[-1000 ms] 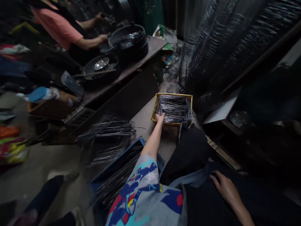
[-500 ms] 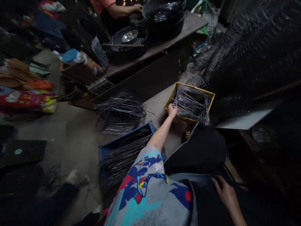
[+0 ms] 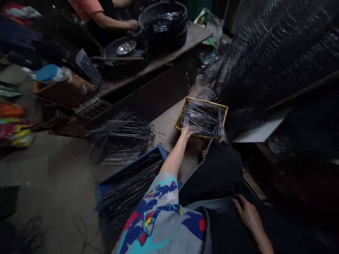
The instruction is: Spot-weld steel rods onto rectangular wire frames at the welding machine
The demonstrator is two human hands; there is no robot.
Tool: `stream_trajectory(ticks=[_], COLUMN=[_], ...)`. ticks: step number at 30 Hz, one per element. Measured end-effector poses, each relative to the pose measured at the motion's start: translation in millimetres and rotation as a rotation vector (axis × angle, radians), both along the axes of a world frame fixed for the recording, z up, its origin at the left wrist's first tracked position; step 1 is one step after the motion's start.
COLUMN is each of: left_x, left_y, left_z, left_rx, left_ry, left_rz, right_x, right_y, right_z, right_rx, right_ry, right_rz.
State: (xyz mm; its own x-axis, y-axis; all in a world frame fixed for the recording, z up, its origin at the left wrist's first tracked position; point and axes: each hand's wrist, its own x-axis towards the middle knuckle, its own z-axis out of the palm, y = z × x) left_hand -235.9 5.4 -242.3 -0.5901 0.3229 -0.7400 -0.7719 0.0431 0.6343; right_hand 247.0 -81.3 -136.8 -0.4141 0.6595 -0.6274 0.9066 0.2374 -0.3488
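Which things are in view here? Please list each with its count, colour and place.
Yellow crate: one, yellow, just right of centre
Thin wires: many, silvery, in that crate
Blue crate: one, blue, lower left
Rods: many, dark, in the blue crate
Wire racks: several, dark, beyond the blue crate
Bench: one, greyish, upper middle
Large tub: count unclear, black, on the bench
Metal bowl: one, silver, upper left
Brown box: one, brown, left
Wire coils: uncountable, grey, upper right
Co-worker: one, salmon sleeve, behind the bench
Left hand: one, bare, yellow crate's near-left corner
Right hand: one, bare, on dark cloth
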Motion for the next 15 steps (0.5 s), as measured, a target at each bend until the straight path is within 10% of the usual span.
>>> stream_trajectory(ticks=[15], left_x=[10], left_y=[7], left_z=[8.1], left_rx=[-0.041], left_ry=[-0.021], left_rz=[-0.036], right_x=[7], right_y=[0], right_z=[-13.1], right_rx=[0.030], right_ry=[0.025], right_rz=[-0.013])
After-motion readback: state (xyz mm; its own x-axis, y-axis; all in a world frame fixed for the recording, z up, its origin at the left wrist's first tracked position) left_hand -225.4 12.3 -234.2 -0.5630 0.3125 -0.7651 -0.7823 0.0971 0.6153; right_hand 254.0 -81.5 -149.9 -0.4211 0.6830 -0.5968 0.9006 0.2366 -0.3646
